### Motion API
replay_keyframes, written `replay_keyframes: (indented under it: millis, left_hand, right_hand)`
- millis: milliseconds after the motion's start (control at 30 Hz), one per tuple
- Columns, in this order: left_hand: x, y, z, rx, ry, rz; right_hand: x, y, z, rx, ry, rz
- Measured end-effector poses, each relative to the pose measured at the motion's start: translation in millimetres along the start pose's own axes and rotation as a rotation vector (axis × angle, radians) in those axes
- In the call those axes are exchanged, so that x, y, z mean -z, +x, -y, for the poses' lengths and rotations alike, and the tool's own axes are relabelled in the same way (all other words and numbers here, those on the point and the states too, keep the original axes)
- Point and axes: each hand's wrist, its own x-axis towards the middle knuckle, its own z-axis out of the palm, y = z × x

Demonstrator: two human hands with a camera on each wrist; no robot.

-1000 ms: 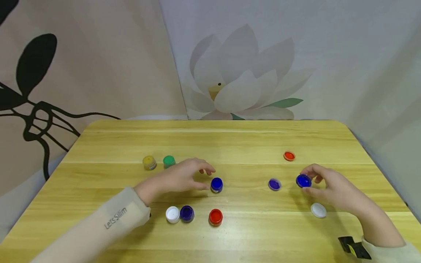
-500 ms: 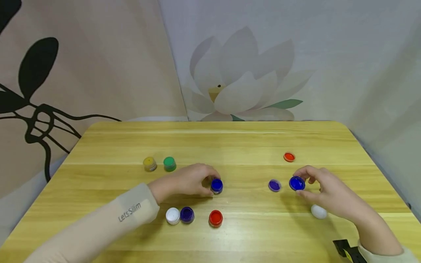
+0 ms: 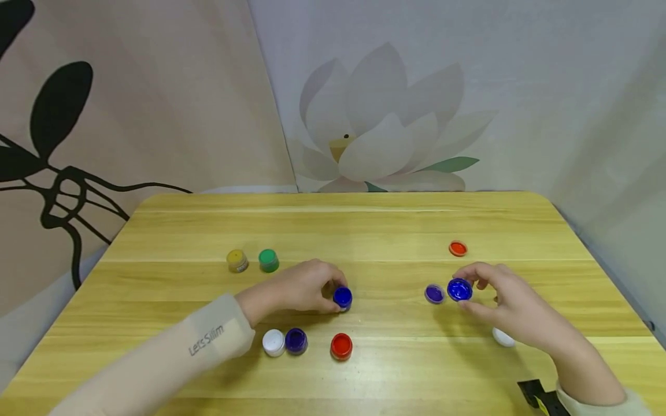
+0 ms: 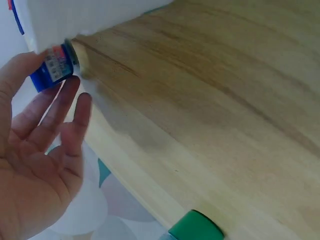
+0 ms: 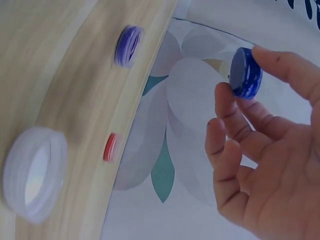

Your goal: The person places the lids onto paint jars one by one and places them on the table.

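A small blue paint jar (image 3: 342,297) stands uncovered near the table's middle. My left hand (image 3: 299,289) grips it between thumb and fingers; its printed label shows in the left wrist view, where the blue jar (image 4: 52,70) is at the fingertips. To the right, my right hand (image 3: 512,306) pinches a blue lid (image 3: 460,289) by its rim, inner side up, above the table. The right wrist view shows that blue lid (image 5: 245,73) between thumb and fingers. Just left of it a purple lid (image 3: 434,294) lies on the table.
Nearer me stand a white jar (image 3: 273,342), a purple jar (image 3: 296,341) and a red jar (image 3: 341,346). A yellow jar (image 3: 237,261) and a green jar (image 3: 268,260) are at the back left. A red lid (image 3: 458,248) and a white lid (image 3: 503,337) lie on the right.
My left hand has come down to the right and taken hold of the blue jar. The right hand has moved left with the blue lid, close to the purple lid.
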Motion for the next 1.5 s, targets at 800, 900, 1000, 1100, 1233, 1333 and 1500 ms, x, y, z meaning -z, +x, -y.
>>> replay_keyframes:
  millis: [800,900,1000,1100,1233,1333,1500]
  left_hand:
    - [14.0,-31.5,-17.9,-0.054,-0.226,-0.213]
    - [12.2,-35.1,-25.2,-0.076,-0.232,-0.23]
    - [10.3,-38.4,-33.7,-0.1,-0.227,-0.241]
    - [8.5,-42.0,-41.3,-0.129,-0.218,-0.254]
    - [4.1,-45.9,-48.9,-0.163,-0.229,-0.282]
    - [-0.4,-47.4,-52.3,-0.162,-0.233,-0.313]
    - [-5.9,-48.3,-54.2,-0.135,-0.248,-0.355]
  right_hand:
    - [-29,21,56,0.133,0.167,-0.023]
    - [-34,24,63,0.175,0.18,-0.012]
    - [-39,25,69,0.205,0.171,-0.005]
    - [-42,24,75,0.217,0.162,-0.002]
    - [-45,20,82,0.247,0.172,-0.011]
    - [-46,19,86,0.262,0.197,-0.019]
    - [-47,19,91,0.301,0.22,-0.051]
